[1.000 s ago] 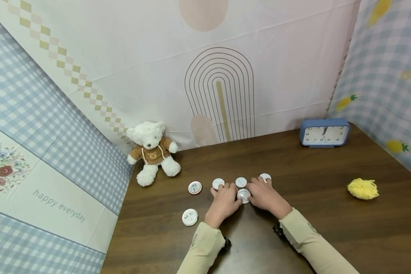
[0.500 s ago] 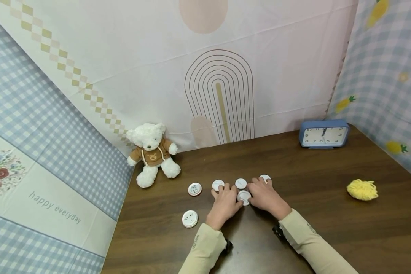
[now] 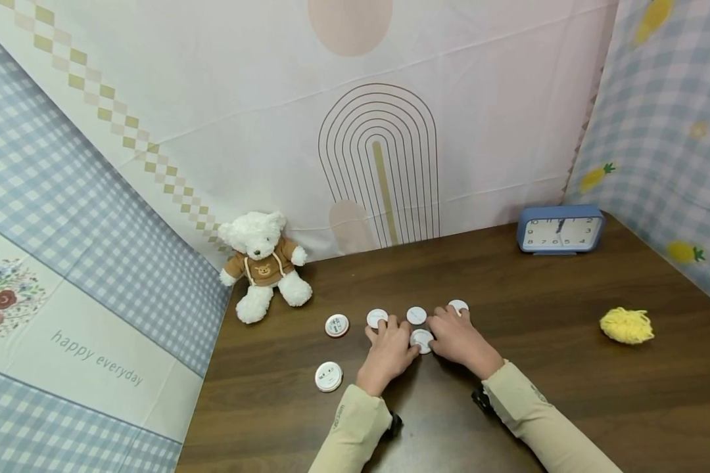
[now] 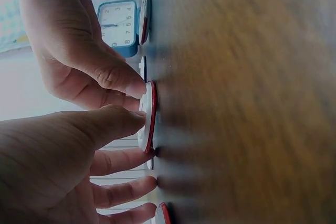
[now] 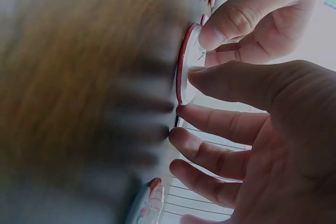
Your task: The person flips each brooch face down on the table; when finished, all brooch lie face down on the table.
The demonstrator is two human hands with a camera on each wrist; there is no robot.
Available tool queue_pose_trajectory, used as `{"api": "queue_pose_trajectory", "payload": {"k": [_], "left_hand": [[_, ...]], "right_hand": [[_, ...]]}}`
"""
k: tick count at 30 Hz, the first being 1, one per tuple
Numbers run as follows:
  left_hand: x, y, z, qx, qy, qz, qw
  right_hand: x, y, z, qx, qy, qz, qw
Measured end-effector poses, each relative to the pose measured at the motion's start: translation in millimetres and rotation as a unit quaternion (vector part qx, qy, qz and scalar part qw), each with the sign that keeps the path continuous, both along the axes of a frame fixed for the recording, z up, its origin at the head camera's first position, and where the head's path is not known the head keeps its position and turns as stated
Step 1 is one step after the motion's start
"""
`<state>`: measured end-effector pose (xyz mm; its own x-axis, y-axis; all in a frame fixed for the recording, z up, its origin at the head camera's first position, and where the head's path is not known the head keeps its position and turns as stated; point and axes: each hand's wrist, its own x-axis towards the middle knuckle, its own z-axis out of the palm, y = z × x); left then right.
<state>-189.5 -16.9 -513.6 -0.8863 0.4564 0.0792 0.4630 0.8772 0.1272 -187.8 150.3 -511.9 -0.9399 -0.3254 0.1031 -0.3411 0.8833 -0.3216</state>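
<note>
A round white pin-back badge (image 3: 421,341) with a red rim lies back side up on the table, between both hands. My left hand (image 3: 386,351) holds it from the left, thumb on its back and index finger at the edge. From the right, my right hand (image 3: 458,336) holds the same badge (image 5: 189,74), its thumb also on the back. Behind the hands lie a second badge (image 3: 377,318) and a third badge (image 3: 416,315). A further badge (image 3: 458,306) is partly hidden by the right fingers. Whether the held badge's pin is fastened, I cannot tell.
To the left lie a badge (image 3: 336,325) and a thicker-looking badge (image 3: 329,376), perhaps stacked. A white teddy bear (image 3: 260,266) sits at the back left. A blue clock (image 3: 561,229) stands at the back right, with a yellow yarn bundle (image 3: 627,326) before it.
</note>
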Motion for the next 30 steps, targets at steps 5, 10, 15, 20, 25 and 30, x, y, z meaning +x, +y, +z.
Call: {"api": "queue_pose_trajectory", "payload": {"k": [5, 10, 15, 20, 25, 30], "left_hand": [[-0.5, 1.6, -0.6, -0.006, -0.001, -0.004, 1.0000], [-2.9, 3.6, 0.9, -0.009, -0.019, -0.009, 0.9997], [-4.2, 7.6, 3.5, -0.013, -0.027, -0.018, 0.9994], [-4.2, 15.3, 7.5, -0.012, -0.022, -0.038, 0.9990], [-3.4, 25.3, 9.0, -0.013, -0.022, -0.057, 0.9981], [-3.9, 35.5, 9.5, -0.022, -0.013, -0.068, 0.9973]], "right_hand": [[1.5, 1.8, 0.5, 0.000, -0.004, 0.006, 1.0000], [1.8, 5.0, 2.2, -0.007, 0.001, 0.010, 0.9999], [2.9, 13.3, 2.5, -0.012, 0.023, 0.009, 0.9996], [3.8, 25.5, 2.7, -0.030, 0.042, 0.002, 0.9987], [3.9, 36.9, 3.5, -0.037, 0.063, -0.005, 0.9973], [5.5, 48.8, 4.5, -0.033, 0.065, -0.010, 0.9973]]}}
